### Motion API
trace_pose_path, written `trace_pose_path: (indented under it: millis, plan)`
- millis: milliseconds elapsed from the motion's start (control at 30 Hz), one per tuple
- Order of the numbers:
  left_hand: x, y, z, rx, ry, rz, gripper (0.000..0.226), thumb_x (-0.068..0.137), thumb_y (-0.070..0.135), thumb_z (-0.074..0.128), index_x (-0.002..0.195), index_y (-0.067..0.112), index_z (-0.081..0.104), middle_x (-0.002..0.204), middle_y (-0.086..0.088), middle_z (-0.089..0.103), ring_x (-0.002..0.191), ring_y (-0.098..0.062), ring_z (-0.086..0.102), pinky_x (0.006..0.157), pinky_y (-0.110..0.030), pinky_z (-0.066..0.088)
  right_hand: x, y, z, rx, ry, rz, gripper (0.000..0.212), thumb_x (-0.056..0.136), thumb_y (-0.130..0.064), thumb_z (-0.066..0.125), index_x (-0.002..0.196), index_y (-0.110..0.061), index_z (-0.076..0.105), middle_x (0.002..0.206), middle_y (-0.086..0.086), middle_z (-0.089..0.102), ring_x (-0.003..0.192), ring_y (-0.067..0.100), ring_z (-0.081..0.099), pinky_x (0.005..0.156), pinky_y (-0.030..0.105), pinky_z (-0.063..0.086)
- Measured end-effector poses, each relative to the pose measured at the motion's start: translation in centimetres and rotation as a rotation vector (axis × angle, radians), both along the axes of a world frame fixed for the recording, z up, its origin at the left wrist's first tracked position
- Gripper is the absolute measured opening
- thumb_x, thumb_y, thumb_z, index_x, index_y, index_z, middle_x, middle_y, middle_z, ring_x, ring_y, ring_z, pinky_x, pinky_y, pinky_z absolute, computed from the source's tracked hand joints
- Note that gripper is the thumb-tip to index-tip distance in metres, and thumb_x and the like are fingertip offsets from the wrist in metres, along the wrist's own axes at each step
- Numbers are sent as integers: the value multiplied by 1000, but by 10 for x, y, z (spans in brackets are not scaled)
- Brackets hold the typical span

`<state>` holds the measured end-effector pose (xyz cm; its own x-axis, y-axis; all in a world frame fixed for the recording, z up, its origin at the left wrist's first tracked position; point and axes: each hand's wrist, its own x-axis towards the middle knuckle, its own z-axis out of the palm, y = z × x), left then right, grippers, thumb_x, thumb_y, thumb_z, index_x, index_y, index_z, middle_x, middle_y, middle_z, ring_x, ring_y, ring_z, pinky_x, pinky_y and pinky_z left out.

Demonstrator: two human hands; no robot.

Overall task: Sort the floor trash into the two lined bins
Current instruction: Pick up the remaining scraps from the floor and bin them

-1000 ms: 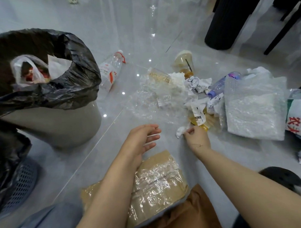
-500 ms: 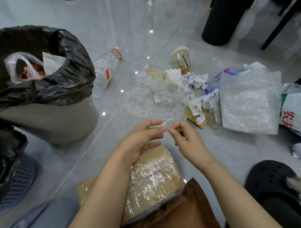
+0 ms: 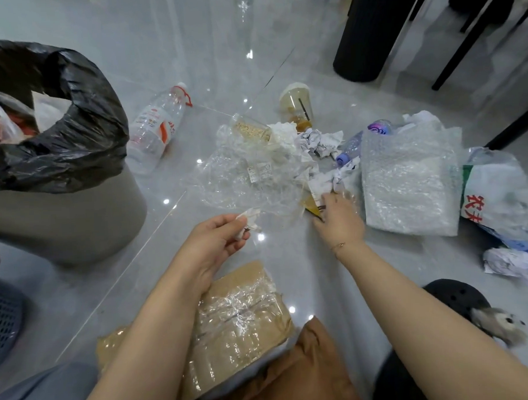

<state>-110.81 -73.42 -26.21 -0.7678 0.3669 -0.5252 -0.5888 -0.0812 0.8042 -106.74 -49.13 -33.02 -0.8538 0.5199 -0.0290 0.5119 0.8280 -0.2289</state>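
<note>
- The black-lined bin (image 3: 60,141) at far left already holds a white bag and paper; a second, mesh bin (image 3: 5,325) shows at the edge
- Left hand (image 3: 212,246) pinches a small paper scrap (image 3: 250,221), not yet binned
- Right hand (image 3: 339,218) reaches, fingers spread, into the floor pile (image 3: 300,156), its grasp unclear
- Bottle (image 3: 157,127), cup (image 3: 297,107), bubble wrap (image 3: 408,179): most trash remains

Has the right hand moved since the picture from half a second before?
Yes. The right hand has left the left hand and reached toward the trash pile, beside the bubble wrap bag.
</note>
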Motion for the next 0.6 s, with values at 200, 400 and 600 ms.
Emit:
trace_pose_path:
  millis: [200, 400, 600]
  plan:
    - [-1, 0, -1, 11, -43, 30, 11, 91, 10, 62, 100, 2, 63, 85, -9, 65, 73, -13, 63, 58, -15, 54, 17, -3, 15, -51, 257, -50, 18, 95, -16, 50, 85, -7, 63, 71, -2, 50, 69, 23, 47, 56, 30, 28]
    - [5, -1, 12, 106, -83, 17, 13, 91, 11, 62, 92, -1, 64, 85, -12, 69, 73, -13, 69, 63, -17, 57, 39, -71, 62, -934, 606, -137, 9, 93, -14, 58, 102, -11, 58, 91, 5, 71, 67, 17, 69, 59, 26, 55]
    - [14, -7, 23, 143, 127, -145, 14, 83, 28, 67, 87, 14, 66, 91, 3, 69, 94, -9, 63, 99, -34, 46, 69, -114, 78, -1107, 558, -221, 20, 99, -21, 48, 115, -14, 57, 97, 4, 66, 83, 16, 64, 61, 22, 53]
